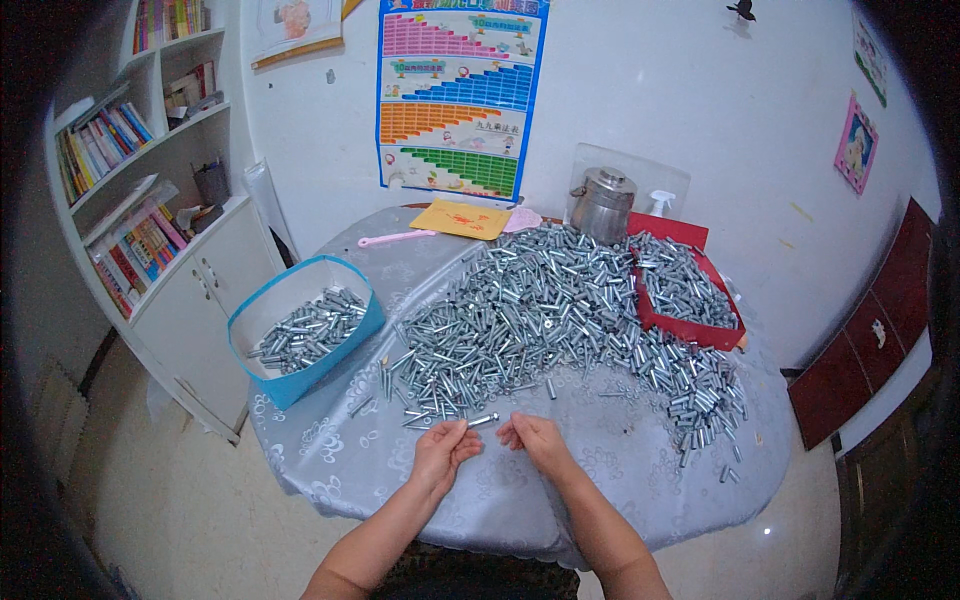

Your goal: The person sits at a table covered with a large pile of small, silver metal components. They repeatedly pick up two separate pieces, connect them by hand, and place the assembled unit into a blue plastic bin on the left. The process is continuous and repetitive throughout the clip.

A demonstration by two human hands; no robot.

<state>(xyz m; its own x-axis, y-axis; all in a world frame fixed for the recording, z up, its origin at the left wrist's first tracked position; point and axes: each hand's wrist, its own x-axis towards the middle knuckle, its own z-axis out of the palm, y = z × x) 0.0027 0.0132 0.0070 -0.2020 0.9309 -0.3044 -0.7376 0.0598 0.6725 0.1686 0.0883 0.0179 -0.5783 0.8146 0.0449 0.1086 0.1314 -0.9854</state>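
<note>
My left hand point(443, 456) pinches a silvery metal bolt point(484, 420) between thumb and fingers, with its thicker end pointing right. Just right of that end is my right hand point(537, 442), its fingers curled together; whether something small is between them cannot be made out. Beyond both hands spreads a big heap of metal bolts point(500, 320). To its right lie many short metal tubes point(695, 385), and small rings point(600, 385) are scattered between. A single metal piece point(551, 388) lies apart in front of the heap.
A blue-sided box point(372, 318) of metal pieces stands at left, a red box point(690, 328) of tubes at back right. Behind the heap are a metal canister point(604, 205), a yellow envelope point(462, 219) and a pink-handled item point(398, 238). A grey cloth point(340, 450) covers the table.
</note>
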